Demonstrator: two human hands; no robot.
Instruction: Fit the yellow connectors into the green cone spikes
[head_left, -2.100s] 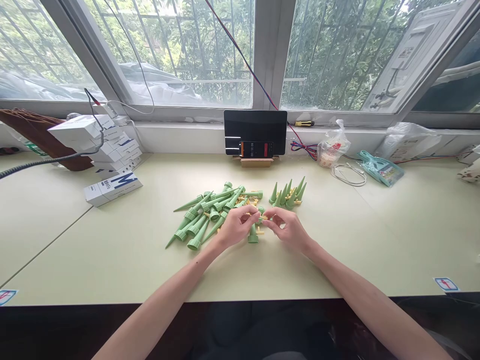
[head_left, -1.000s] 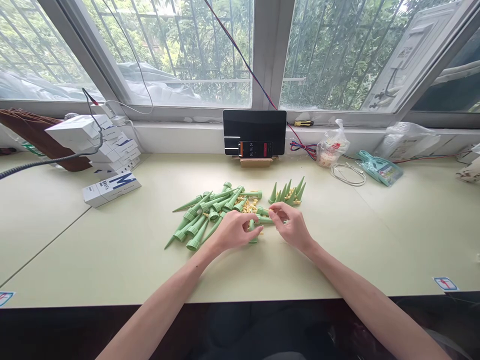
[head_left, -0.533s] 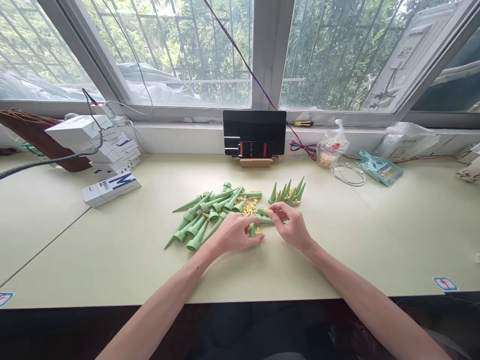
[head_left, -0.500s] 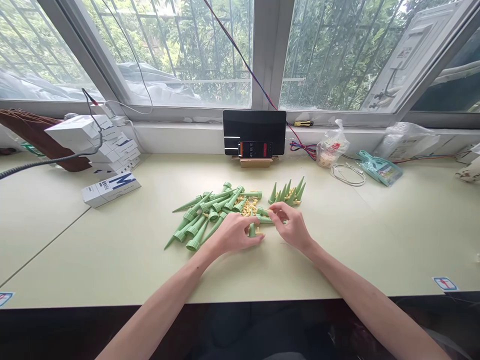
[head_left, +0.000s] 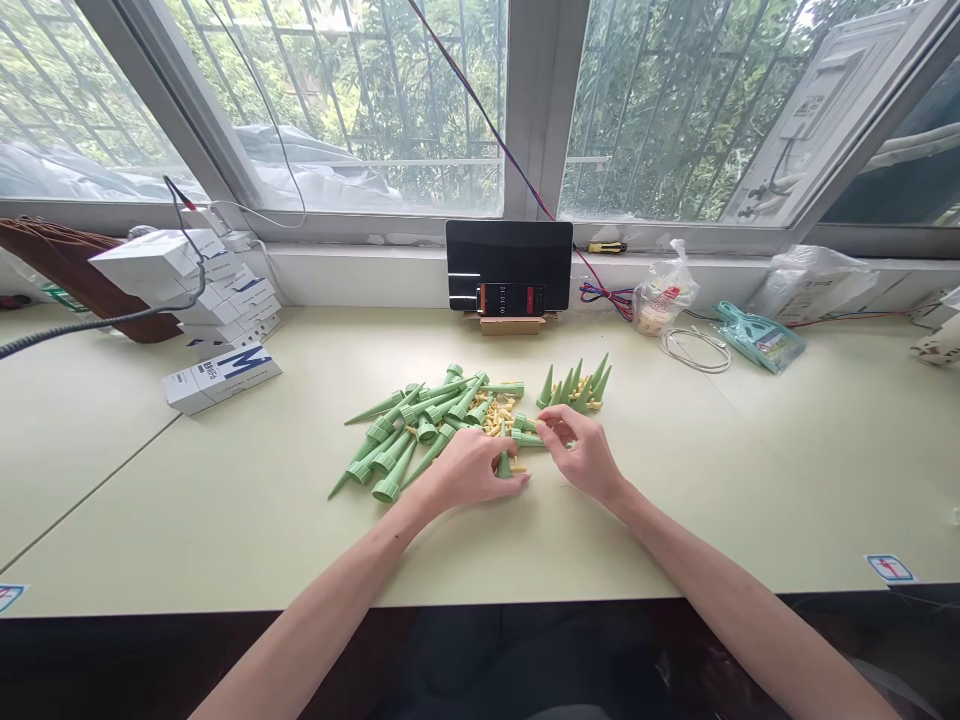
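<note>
Fingers [head_left: 516,485] of the left hand [head_left: 471,468] curved about a lone green spike [head_left: 504,462], which stood upright on the pale counter [head_left: 555,550], a yellow stem [head_left: 519,469] jutting from its right side; whether they pressed against it, I could not tell. Those of the right hand [head_left: 581,450] were pinched together on a small yellow stub [head_left: 535,421] beside a green cap [head_left: 523,423], with another green spike [head_left: 529,439] lying just below. To the left, a heap of green spikes [head_left: 427,430] lay in a jumble, with loose yellow pieces [head_left: 495,412] at its right edge. Past the right hand, a cluster of green spikes [head_left: 581,398] stood points up, yellow bits [head_left: 598,404] among them. Farther back, a phone [head_left: 512,300] leaned before a black screen [head_left: 510,252], and white boxes [head_left: 225,300] were stacked at the left.
</note>
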